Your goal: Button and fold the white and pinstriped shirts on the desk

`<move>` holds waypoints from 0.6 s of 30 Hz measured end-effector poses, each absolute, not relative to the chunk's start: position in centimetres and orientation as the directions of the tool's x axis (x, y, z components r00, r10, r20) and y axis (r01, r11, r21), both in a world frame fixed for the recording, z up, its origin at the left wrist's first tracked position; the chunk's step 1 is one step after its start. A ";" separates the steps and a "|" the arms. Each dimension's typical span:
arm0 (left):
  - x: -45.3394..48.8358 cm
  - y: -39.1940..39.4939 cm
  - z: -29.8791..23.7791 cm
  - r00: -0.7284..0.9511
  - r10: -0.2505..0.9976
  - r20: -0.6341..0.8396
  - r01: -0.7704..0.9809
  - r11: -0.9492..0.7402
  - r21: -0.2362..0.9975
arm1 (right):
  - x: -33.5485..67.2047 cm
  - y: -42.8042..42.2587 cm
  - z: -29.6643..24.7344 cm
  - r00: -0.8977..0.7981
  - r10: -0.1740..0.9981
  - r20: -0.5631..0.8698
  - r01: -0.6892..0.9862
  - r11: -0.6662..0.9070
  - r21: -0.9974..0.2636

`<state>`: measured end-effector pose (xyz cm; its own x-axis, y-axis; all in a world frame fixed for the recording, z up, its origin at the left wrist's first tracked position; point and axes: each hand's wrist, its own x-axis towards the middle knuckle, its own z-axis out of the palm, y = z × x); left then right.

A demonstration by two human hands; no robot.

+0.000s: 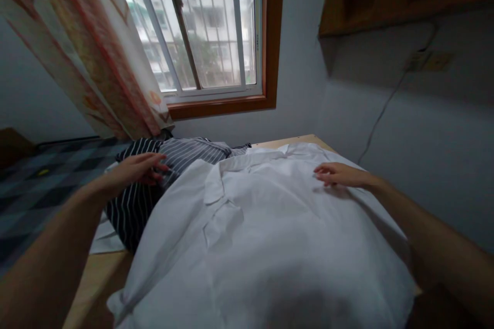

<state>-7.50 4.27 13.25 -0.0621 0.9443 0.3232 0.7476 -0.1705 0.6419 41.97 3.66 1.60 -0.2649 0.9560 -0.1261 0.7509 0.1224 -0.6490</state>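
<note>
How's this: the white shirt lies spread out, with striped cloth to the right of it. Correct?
Not the side: in the head view, the striped cloth lies to the left of the white shirt, by the left hand. The shirt does lie spread out.

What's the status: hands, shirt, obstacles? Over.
Left hand by striped clothes, loosely open. Right hand at white shirt, grip unclear. Shirt spread out; striped clothes crowd its left.

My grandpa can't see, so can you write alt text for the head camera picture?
A white collared shirt lies spread on a wooden surface, a person's right hand over it and left hand over dark striped cloth beside it. Behind are a window and a patterned curtain.
</note>
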 end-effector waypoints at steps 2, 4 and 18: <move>-5.6 5.2 12.1 0.026 0.964 0.263 0.837 -0.165 0.522 | 40.6 5.0 0.8 -0.184 0.981 0.057 0.813 0.184 -0.553; -3.9 5.9 10.7 0.102 0.976 0.193 0.907 -0.170 0.385 | 38.7 6.0 -0.3 -0.209 0.966 0.152 0.853 0.256 -0.455; -0.9 10.0 11.1 0.238 0.904 0.356 0.968 -0.189 -0.166 | 31.7 1.7 -7.5 -0.002 0.997 -0.081 0.993 -0.008 -0.119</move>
<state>-0.88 9.97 11.08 0.2378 0.9037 0.3560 0.9678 -0.1891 -0.1664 31.67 1.67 -7.51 -0.0022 0.9967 -0.0814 0.9928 -0.0075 -0.1193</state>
